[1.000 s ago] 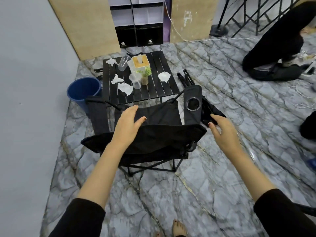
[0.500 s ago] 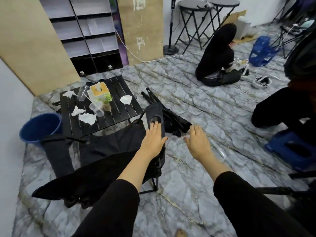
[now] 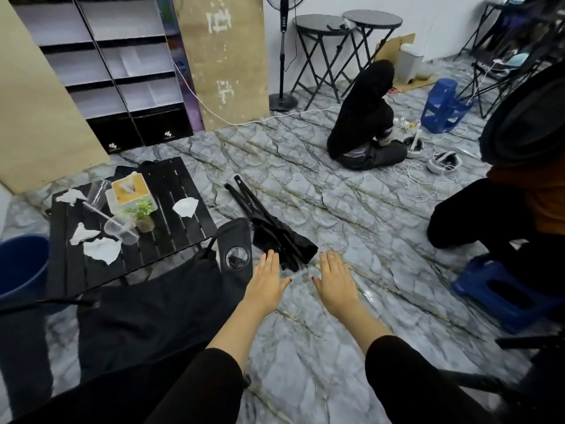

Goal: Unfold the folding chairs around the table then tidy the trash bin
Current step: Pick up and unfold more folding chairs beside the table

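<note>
Your left hand (image 3: 265,284) and right hand (image 3: 334,283) are hovering flat with fingers spread, gripping nothing, just short of the folded chair (image 3: 276,234) lying on the floor right of the black table (image 3: 171,237). The unfolded chair (image 3: 153,304) is standing beside the table's near edge, probably touching it. The blue trash bin (image 3: 18,266) is sitting at the table's left.

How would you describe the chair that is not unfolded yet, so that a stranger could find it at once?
Start at the low black slatted table on the marbled floor. Just to its right, beyond the open chair's cup-holder armrest, a folded chair lies flat on the floor, ahead of both open hands. Unlike the open chair, it is a narrow black bundle with its legs pointing away.
</note>
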